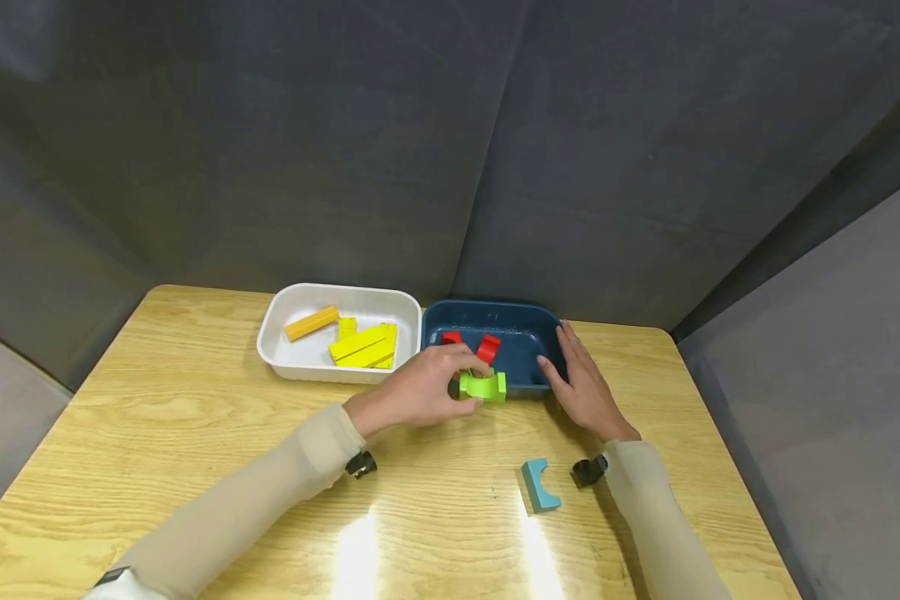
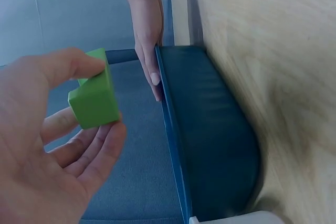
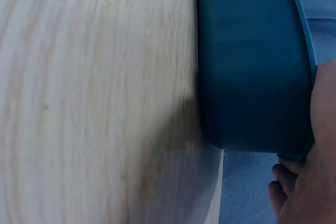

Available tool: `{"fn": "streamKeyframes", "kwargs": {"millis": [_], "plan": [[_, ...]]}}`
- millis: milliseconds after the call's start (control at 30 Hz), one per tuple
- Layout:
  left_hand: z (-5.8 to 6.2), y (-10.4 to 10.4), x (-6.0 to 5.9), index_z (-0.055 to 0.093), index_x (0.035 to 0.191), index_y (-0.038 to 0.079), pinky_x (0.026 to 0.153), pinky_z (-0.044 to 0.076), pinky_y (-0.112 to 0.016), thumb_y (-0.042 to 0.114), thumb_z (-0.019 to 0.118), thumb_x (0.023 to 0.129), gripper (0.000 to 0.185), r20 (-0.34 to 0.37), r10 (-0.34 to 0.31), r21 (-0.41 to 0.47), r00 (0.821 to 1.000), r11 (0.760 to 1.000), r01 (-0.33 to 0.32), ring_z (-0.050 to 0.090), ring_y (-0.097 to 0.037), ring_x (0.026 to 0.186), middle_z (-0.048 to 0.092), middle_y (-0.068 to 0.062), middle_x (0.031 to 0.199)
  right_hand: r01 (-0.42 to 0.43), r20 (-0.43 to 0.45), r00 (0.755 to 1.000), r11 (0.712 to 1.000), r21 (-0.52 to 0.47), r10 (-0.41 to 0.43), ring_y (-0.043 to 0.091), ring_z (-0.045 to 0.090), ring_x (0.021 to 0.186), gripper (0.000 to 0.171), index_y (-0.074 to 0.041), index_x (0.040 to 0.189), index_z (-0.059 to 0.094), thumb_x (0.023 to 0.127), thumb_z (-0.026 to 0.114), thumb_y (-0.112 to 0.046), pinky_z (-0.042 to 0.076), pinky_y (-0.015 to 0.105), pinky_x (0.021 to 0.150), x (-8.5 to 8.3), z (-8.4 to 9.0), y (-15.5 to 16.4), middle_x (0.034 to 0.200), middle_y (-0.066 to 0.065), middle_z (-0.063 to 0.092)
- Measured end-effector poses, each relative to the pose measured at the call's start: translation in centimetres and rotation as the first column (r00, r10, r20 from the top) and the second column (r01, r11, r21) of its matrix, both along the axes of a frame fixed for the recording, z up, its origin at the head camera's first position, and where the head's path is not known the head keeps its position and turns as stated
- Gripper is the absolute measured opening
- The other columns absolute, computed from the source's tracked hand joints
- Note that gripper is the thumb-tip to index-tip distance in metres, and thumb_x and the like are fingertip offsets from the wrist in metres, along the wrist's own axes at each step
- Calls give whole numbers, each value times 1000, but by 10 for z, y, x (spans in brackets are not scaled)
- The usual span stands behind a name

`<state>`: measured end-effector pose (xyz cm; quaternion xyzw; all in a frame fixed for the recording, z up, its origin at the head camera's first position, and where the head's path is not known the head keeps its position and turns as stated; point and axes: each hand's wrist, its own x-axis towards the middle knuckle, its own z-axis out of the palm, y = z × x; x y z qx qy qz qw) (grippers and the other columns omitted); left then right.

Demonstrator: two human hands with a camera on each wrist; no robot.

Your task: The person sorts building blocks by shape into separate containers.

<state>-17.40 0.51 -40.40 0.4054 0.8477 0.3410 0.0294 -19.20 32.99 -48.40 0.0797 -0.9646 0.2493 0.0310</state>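
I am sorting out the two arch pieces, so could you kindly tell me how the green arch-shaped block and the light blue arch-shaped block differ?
The green arch-shaped block is pinched in the left hand at the dark blue tray's near rim; the light blue arch-shaped block lies untouched on the wooden table, nearer the person. The green one's notch faces up, the blue one's faces right. Both are small blocks with a curved cut-out.
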Motion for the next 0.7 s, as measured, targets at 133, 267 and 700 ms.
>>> {"fn": "streamKeyframes", "kwargs": {"millis": [133, 267, 700], "plan": [[2, 1, -9, 76, 130, 13, 87, 56, -26, 24, 81, 95, 37, -3, 11, 5, 1000, 1000, -11, 63, -14, 102, 72, 0, 121, -7, -4, 1000, 1000, -6, 7, 36, 9, 166, 83, -8, 173, 13, 113, 44, -56, 15, 66, 129, 0, 0, 0, 181, 3, 1], [4, 3, -17, 77, 129, 11, 83, 55, -25, 22, 81, 95, 36, 0, 19, 20, 1000, 1000, -19, 64, -16, 100, 73, -1, 121, -9, -1, 1000, 1000, -10, 9, 36, 8, 166, 82, -8, 173, 13, 113, 46, -53, 15, 67, 129, 0, 0, 1, 182, 4, 1], [-4, 9, -46, 77, 130, 7, 76, 56, -20, 21, 77, 96, 37, 44, 76, -19, 996, 997, -75, 66, -17, 95, 74, -5, 117, -6, -3, 1000, 1000, -9, 6, 34, 8, 166, 83, -10, 173, 12, 113, 43, -57, 15, 66, 130, 1, 0, -2, 181, 0, 0]]}}
